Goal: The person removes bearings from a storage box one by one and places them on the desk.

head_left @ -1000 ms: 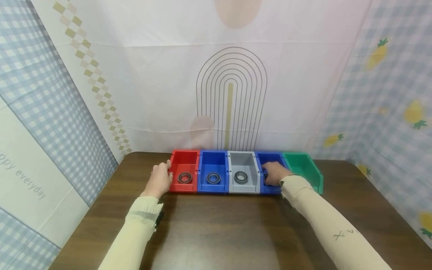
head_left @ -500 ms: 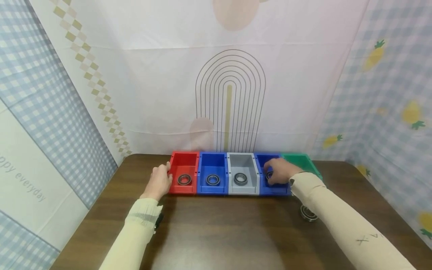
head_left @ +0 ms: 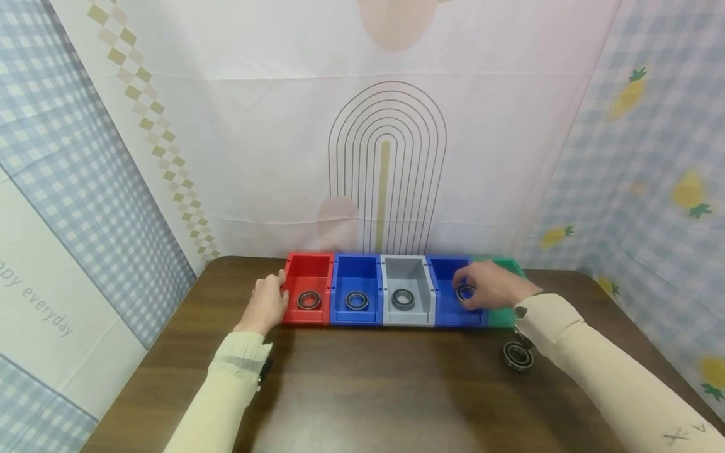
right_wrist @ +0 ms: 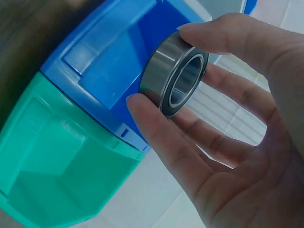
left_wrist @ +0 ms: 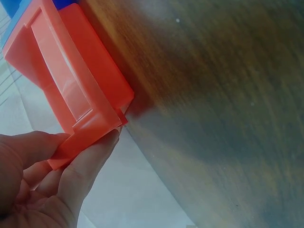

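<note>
My left hand (head_left: 266,305) grips the left side wall of the red bin (left_wrist: 85,80), thumb on the inner face and fingers on the outer one. In the right wrist view, thumb and fingers of my right hand (right_wrist: 232,133) pinch a ball bearing (right_wrist: 164,66) by its rim, tilted, over the right-hand blue bin (right_wrist: 114,61). A green bin (right_wrist: 57,142) adjoins that one; in the head view my right hand partly hides it. Single bearings lie in the red bin, the left-hand blue bin (head_left: 356,319) and the grey bin (head_left: 408,319).
Another bearing (head_left: 508,357) lies on the brown wooden table (head_left: 362,390), in front of the green bin and close to my right sleeve (head_left: 600,371). Behind the row of bins, a patterned cloth (head_left: 272,157) hangs at the table's back edge.
My right hand has risen from inside the right-hand blue bin and shifted right, the pinched bearing coming into sight. The bearing on the table is uncovered. My left hand keeps its hold.
</note>
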The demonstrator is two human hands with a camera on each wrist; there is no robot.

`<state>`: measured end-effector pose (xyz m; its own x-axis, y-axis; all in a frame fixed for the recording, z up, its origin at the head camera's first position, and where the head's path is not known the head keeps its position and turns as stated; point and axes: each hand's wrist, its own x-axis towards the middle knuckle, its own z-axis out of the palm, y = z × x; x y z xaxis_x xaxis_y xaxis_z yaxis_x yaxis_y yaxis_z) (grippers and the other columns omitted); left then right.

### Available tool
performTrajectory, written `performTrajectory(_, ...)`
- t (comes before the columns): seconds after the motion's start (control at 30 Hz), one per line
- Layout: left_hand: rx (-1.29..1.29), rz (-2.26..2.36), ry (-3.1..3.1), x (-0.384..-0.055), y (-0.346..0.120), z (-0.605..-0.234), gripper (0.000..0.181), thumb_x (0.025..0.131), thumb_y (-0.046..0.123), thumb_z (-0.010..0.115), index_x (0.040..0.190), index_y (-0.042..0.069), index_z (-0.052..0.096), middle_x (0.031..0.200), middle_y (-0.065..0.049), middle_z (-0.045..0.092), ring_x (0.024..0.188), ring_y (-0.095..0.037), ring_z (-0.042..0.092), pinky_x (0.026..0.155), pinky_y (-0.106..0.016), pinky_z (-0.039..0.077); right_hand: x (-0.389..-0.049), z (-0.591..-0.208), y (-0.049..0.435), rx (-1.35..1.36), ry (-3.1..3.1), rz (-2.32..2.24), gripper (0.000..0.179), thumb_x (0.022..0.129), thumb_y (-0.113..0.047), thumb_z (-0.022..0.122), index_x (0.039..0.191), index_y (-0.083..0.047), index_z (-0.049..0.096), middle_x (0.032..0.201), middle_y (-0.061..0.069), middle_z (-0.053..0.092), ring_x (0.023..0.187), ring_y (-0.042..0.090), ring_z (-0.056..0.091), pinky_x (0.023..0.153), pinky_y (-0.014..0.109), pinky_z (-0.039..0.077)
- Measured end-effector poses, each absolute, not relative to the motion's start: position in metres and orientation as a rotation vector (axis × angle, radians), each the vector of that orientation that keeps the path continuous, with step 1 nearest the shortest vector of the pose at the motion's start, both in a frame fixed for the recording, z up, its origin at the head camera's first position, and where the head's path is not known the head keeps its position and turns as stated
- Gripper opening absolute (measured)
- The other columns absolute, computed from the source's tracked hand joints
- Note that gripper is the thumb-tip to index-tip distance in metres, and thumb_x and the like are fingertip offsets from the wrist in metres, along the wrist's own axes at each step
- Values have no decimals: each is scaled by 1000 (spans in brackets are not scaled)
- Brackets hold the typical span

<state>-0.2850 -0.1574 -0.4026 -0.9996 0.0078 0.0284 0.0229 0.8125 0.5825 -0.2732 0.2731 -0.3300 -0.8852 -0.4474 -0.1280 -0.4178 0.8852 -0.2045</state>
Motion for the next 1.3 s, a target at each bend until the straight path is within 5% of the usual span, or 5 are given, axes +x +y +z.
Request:
performTrajectory(0.47,-8,-976,-2971,-284,-157,-402,57,100,5,60,153,-2,40,149,-27,51,112,-36,61,96,-48,55,-238,-346,267,-706,2835,-293,32,79,-17,82,110,-11,75,103,0,74,89,17,64,76,33,56)
performTrajectory(0.97,7,-1003,-2999,-284,-157,-400,62,99,6,61,155,0,34,154,-26,45,118,-38,58,94,-44,56,-219,-384,270,-685,2850,-332,30,76,-17,85,104,-17,75,103,-2,73,98,18,64,87,44,57)
performTrajectory(1.3,5,-978,-2997,-284,-156,-399,61,100,6,60,155,0,35,153,-26,47,113,-37,59,90,-43,56,-212,-401,271,-891,2872,-335,25,73,-13,85,96,-16,75,91,-6,68,86,12,58,76,33,52)
